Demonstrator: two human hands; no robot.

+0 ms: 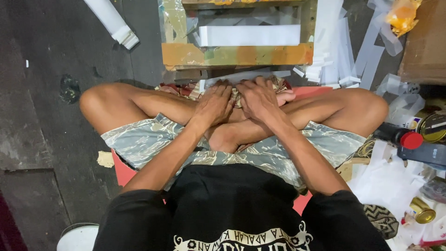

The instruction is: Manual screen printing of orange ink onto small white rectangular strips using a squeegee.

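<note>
I sit cross-legged on the floor in patterned shorts. My left hand [214,103] and my right hand [261,98] lie side by side, palms down, fingers spread, pressing on a small piece of patterned cloth [278,84] over my crossed ankles. Just beyond the hands stands a wooden frame [237,54] stained orange and green, with a white rectangular strip [250,35] lying inside it. What lies under the palms is hidden.
White paper strips [341,51] are piled right of the frame. A white roll [112,21] lies at the back left. Cans [422,210], a dark bottle with a red cap [410,140] and crumpled paper crowd the right. A white bucket rim [78,237] is near left.
</note>
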